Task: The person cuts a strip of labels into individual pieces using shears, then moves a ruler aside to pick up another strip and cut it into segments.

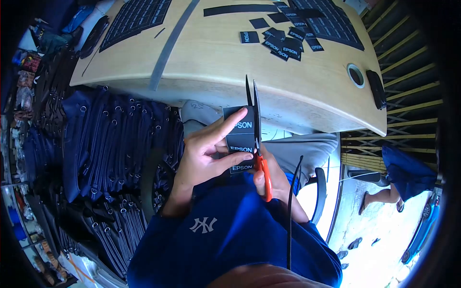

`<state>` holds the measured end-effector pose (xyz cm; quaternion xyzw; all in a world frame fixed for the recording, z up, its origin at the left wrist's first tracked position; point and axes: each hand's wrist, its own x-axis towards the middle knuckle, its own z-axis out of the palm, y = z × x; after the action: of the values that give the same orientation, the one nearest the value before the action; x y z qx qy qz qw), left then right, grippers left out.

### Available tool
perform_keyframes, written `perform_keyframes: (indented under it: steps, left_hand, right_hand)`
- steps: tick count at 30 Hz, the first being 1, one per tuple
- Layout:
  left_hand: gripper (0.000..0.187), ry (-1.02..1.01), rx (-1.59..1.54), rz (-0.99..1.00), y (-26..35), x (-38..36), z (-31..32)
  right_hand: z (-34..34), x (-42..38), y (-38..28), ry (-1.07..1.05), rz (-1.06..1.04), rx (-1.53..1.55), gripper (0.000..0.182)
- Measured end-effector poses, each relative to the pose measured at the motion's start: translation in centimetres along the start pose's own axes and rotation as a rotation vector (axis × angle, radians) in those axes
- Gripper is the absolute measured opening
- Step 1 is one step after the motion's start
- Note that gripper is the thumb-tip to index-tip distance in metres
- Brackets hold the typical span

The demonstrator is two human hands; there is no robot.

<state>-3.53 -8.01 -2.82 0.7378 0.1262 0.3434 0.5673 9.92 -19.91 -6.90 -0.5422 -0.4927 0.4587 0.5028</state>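
Observation:
My left hand pinches a black strip of EPSON labels, its index finger laid along the top part and the thumb across the lower part. White lettering repeats down the strip. In my right hand is a pair of scissors with orange handles, the thumb on the near handle. Their dark blades point away from me, tips slightly apart, and run along the strip's right edge. Both hands are in front of my chest, short of the table's near edge.
On the wooden table lie a pile of cut EPSON labels, uncut label sheets, a dark strip, a tape roll and a black case. Navy bags are stacked at left. A person's leg shows at right.

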Motion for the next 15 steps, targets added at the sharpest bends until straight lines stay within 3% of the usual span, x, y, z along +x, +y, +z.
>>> perform_keyframes:
  steps: [15]
  left_hand:
    - [0.073,0.043,0.131,-0.053,0.6,0.0,-0.2]
  right_hand:
    - [-0.6,0.1,-1.3,-0.046,0.043,-0.034,0.101]
